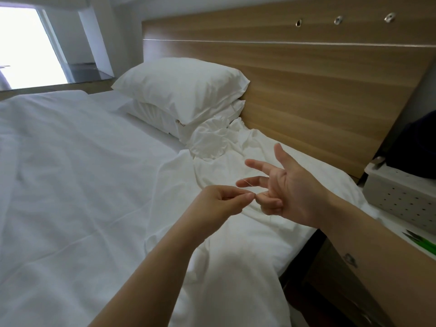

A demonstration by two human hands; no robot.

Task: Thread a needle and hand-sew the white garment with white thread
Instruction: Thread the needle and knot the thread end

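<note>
My left hand (223,200) is raised over the bed and pinches a thin white thread (246,182) between thumb and forefinger. Right beside it is my right hand (290,194), palm toward me, thumb and two fingers spread, the lower two fingers curled in. The thread runs from the left pinch toward the right middle finger. I cannot make out a needle. The white garment (236,161) lies crumpled on the bed below and beyond both hands.
Two stacked white pillows (184,90) lean against the wooden headboard (318,90). A white duvet (70,173) covers the bed on the left. A white perforated box (401,194) sits on the bedside unit at right, with a dark bag (417,147) behind it.
</note>
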